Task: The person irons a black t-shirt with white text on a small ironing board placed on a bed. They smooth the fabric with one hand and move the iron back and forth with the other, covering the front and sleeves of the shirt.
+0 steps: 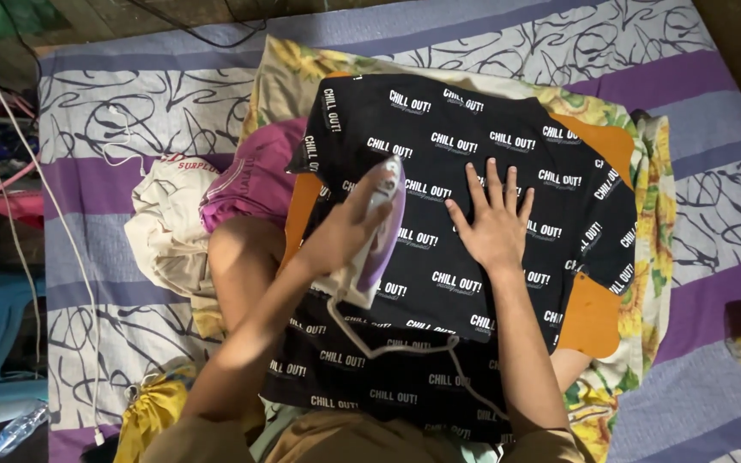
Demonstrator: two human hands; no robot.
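My left hand [345,230] is closed around the handle of the white and purple iron [376,233], fingers wrapped over the top of it. The iron sits at the centre of the frame, soleplate down on the black printed shirt [439,257], nose pointing toward the upper edge of the frame. Its white cord [405,347] leaves the rear end and runs across the lower part of the shirt toward the lower right.

My right hand [492,225] lies flat on the shirt just right of the iron, palm down, fingers spread and pointing toward the top of the frame. It grips nothing; it presses the fabric against the surface below.

The shirt is spread over an orange pad [595,317], visible at the right edge of the shirt and beside the iron on the left. Under the pad lies a floral cloth [653,206], and beneath that a purple and white patterned bedsheet [130,111].

At centre left, a pile of cream and pink clothes [207,201] rests beside my knee. A yellow bag [152,411] lies at lower left.
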